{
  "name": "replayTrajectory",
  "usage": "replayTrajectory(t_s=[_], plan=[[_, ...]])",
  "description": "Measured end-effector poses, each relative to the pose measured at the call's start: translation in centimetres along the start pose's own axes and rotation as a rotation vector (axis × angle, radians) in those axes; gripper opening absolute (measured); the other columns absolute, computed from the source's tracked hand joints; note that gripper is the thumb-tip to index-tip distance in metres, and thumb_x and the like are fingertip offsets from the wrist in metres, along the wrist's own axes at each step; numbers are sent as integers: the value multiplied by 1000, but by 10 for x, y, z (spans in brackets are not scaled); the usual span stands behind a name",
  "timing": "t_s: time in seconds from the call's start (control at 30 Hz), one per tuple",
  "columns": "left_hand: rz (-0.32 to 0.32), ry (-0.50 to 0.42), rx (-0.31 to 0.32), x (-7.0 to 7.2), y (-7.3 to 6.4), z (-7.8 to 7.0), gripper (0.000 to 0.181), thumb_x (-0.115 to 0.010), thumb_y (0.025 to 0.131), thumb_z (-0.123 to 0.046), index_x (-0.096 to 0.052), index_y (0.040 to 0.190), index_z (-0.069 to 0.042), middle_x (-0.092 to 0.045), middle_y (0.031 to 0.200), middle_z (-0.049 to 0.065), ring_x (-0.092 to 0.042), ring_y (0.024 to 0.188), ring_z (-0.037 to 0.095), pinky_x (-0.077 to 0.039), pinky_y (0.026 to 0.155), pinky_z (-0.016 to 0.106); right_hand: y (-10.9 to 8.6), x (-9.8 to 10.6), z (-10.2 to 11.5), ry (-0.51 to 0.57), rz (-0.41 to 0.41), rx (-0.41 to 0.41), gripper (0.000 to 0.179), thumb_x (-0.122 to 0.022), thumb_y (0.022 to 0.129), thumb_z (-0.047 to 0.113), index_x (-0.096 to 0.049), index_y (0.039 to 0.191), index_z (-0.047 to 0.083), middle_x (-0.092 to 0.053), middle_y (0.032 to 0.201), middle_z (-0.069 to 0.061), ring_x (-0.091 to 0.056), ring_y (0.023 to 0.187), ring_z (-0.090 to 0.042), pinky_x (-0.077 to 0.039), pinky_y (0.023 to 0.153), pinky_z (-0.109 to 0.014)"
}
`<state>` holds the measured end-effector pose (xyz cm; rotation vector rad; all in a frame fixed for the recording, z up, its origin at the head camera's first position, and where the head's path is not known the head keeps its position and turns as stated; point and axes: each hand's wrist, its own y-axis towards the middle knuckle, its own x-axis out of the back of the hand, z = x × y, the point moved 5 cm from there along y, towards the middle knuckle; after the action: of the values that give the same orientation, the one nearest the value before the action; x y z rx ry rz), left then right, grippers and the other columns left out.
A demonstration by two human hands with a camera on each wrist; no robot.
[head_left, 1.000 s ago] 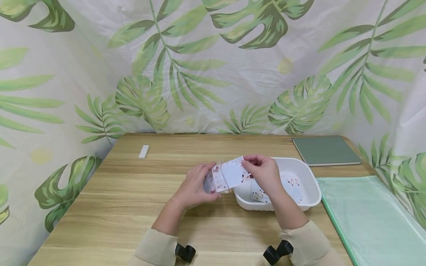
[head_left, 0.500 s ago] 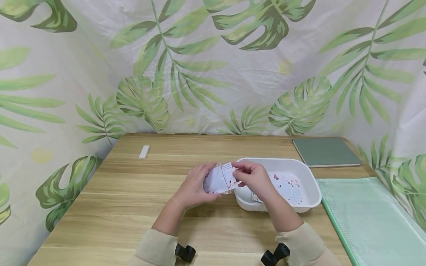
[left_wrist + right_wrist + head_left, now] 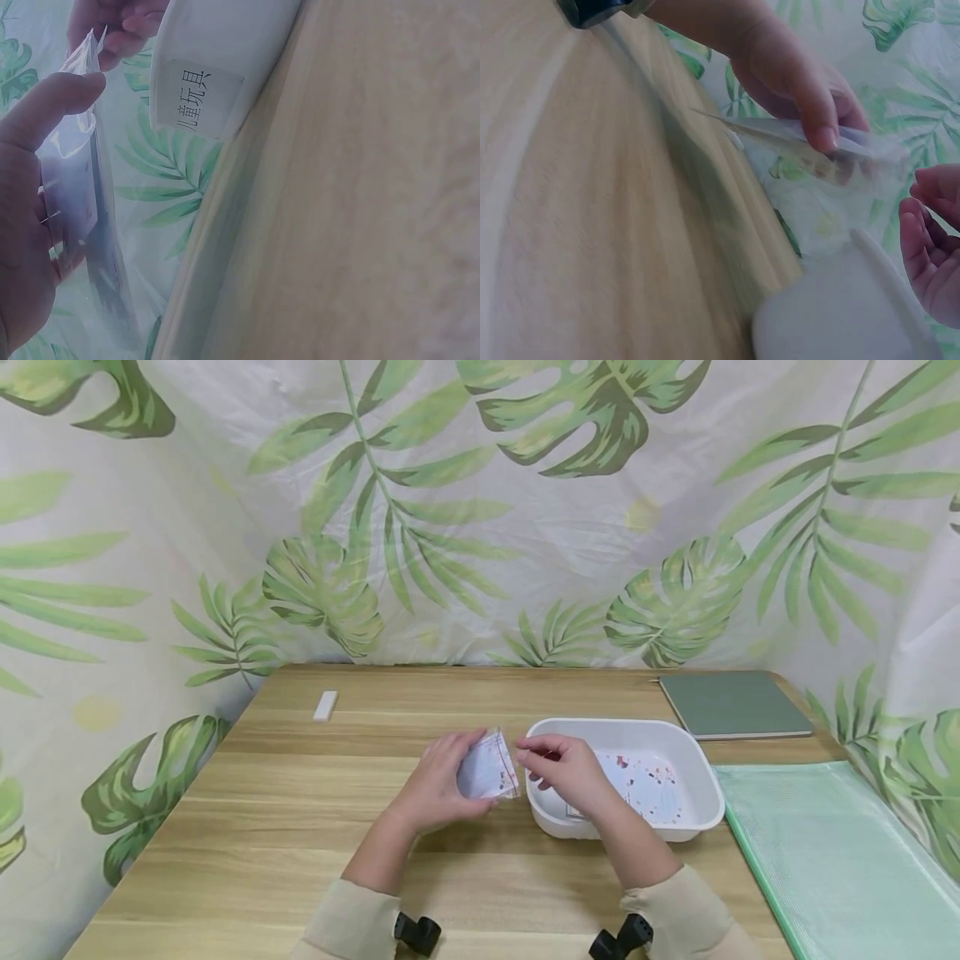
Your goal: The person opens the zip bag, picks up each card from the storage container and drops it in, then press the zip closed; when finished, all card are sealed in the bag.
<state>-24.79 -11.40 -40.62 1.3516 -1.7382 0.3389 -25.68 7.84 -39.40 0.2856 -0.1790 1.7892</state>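
Note:
My left hand [image 3: 431,785] grips a clear plastic zip bag [image 3: 487,768] between thumb and fingers, above the table and left of the white basin. Inside the bag lie pale cards with small reddish prints; a red line runs along its mouth. Close to that mouth is my right hand [image 3: 566,772], fingers loosely bent and nothing visible in them. In the right wrist view, a small gap separates its fingertips from the bag [image 3: 810,150]. Several printed cards [image 3: 648,789] lie in the white basin [image 3: 708,781], partly hidden by my right forearm.
Behind the basin at the right lies a green notebook [image 3: 735,703]. A mint-green mesh pouch [image 3: 832,852] covers the table's right side. A small white block [image 3: 325,706] sits at the back left. The basin's outer wall carries a printed label [image 3: 199,97].
The card that my right hand pinched has slid left into the bag. My right hand has moved left and let go of it; my left hand stays in place.

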Motion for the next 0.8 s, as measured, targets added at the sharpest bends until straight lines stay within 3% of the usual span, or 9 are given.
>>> replayTrajectory(t_s=[0.1, 0.23, 0.37, 0.53, 0.7, 0.8], plan=[[-5, -13, 10, 0, 0, 1, 97, -85, 63, -37, -43, 146, -11, -55, 136, 9, -49, 126, 28, -36, 107, 51, 1, 18, -2, -2, -32, 5, 33, -64, 93, 18, -66, 118, -4, -69, 96, -16, -61, 69, -9, -54, 63, -24], [-6, -36, 18, 1, 0, 1, 98, -86, 63, -36, -42, 147, -10, -53, 138, 11, -47, 129, 30, -34, 109, 52, 6, 48, -6, -44, -79, -54, 37, -61, 95, 20, -63, 122, -5, -66, 110, -25, -62, 74, -12, -54, 67, -23], [-10, -48, 13, 2, 0, 1, 98, -85, 63, -35, -42, 147, -8, -53, 139, 12, -47, 129, 30, -33, 110, 53, 11, 75, -16, -200, -68, -153, 40, -59, 97, 26, -61, 128, 1, -64, 115, -22, -63, 88, -23, -54, 74, -27], [-16, -55, 7, 2, 0, 1, 98, -86, 63, -34, -42, 146, -8, -54, 138, 13, -48, 127, 30, -34, 109, 54, 16, 96, -34, -421, -3, -229, 38, -61, 96, 24, -61, 129, 4, -64, 110, -16, -61, 86, -28, -52, 73, -32], [-16, -63, 9, 2, 0, 1, 97, -86, 63, -34, -43, 146, -8, -54, 138, 13, -48, 127, 30, -34, 108, 53, 21, 100, -53, -673, 101, -225, 40, -69, 88, 19, -64, 124, 2, -66, 111, -14, -59, 95, -24, -50, 86, -40], [-14, -64, 10, 1, 1, 1, 96, -85, 64, -34, -43, 146, -8, -54, 138, 13, -48, 127, 30, -35, 107, 53, 24, 100, -64, -764, 132, -217, 42, -75, 83, 17, -65, 121, 0, -67, 112, -15, -59, 100, -26, -47, 94, -47]])
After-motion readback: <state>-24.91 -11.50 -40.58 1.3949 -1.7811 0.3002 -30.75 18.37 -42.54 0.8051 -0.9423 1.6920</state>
